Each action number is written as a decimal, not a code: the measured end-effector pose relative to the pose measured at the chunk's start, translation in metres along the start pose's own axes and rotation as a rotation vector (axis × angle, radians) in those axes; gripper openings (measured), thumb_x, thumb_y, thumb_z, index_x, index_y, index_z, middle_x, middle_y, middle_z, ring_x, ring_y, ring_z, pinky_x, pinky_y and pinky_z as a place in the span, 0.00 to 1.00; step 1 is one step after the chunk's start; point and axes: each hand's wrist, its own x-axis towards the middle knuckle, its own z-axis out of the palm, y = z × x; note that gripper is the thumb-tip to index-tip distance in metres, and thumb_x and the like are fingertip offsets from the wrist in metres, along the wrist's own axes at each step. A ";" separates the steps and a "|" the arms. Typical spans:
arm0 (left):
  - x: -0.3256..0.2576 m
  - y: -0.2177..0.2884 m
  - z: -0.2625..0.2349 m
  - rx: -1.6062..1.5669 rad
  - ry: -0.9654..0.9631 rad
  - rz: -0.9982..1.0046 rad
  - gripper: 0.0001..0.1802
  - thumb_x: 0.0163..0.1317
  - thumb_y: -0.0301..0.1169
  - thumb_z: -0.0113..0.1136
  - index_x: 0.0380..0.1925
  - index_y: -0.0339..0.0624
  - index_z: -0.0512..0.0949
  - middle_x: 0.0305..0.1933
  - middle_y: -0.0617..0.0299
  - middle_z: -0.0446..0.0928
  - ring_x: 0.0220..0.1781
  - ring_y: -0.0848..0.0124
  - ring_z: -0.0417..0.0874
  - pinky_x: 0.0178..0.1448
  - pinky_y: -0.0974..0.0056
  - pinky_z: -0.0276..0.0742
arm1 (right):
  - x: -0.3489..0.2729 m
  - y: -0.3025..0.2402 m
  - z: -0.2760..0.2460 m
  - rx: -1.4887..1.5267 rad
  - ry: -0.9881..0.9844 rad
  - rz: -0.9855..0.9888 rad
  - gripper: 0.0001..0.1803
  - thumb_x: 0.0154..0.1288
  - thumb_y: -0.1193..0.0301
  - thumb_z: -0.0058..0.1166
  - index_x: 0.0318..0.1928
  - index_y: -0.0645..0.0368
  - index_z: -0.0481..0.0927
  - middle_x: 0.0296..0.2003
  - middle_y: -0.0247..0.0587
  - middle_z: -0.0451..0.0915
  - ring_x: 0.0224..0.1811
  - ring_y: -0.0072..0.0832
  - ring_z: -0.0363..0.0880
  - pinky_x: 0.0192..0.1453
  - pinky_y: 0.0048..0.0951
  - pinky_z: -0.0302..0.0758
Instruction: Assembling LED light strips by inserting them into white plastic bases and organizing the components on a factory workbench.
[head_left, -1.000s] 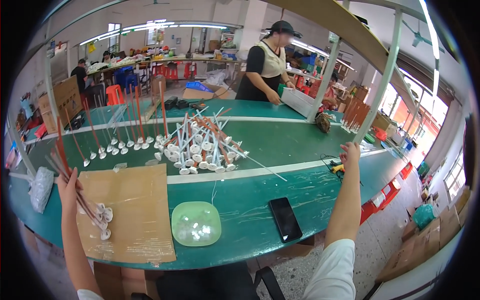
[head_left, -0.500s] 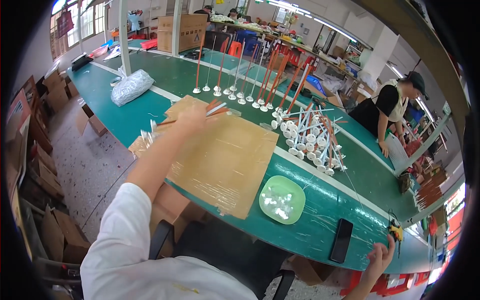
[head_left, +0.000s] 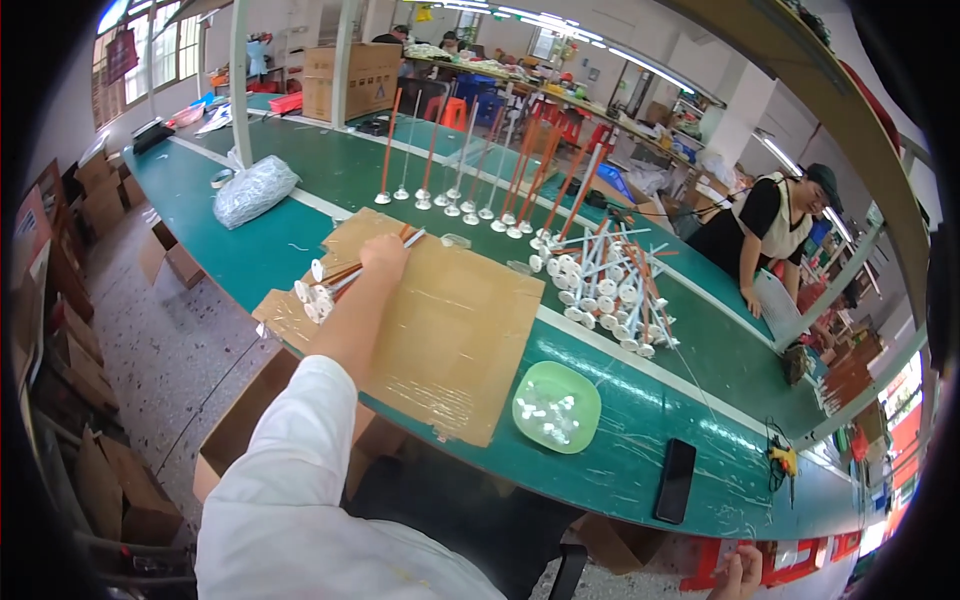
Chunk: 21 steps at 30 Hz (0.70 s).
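Observation:
My left hand (head_left: 385,262) is closed around a bundle of thin brown and pale sticks with round white bases (head_left: 318,300). The bundle lies low over the left part of a flat cardboard sheet (head_left: 460,340), its bases toward the left and its stick ends poking out past my fingers. At the lower right, beyond the table edge, my right hand (head_left: 738,574) is partly in view with curled fingers; what they hold, if anything, is too small to make out. A green plastic dish (head_left: 586,392) with small shiny clear pieces sits right of the cardboard.
A pile of similar white-based sticks (head_left: 610,292) lies beyond the dish, and several stand upright behind the cardboard (head_left: 430,405). A black phone (head_left: 676,480) and a yellow glue gun (head_left: 785,462) lie at right. A wrapped plastic bundle (head_left: 255,190) is at left. A co-worker (head_left: 770,230) stands across the table.
The stick bundle and my left hand have come down onto the cardboard. My right hand has drawn down toward the lower edge, its fingers more curled. The view has shifted slightly.

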 end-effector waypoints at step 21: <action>-0.144 0.124 -0.053 -0.766 0.220 0.927 0.16 0.61 0.39 0.64 0.37 0.37 0.76 0.38 0.48 0.78 0.41 0.52 0.80 0.45 0.52 0.74 | 0.237 0.063 0.121 -0.085 0.024 0.062 0.07 0.63 0.75 0.58 0.42 0.62 0.80 0.28 0.37 0.83 0.22 0.18 0.75 0.26 0.20 0.72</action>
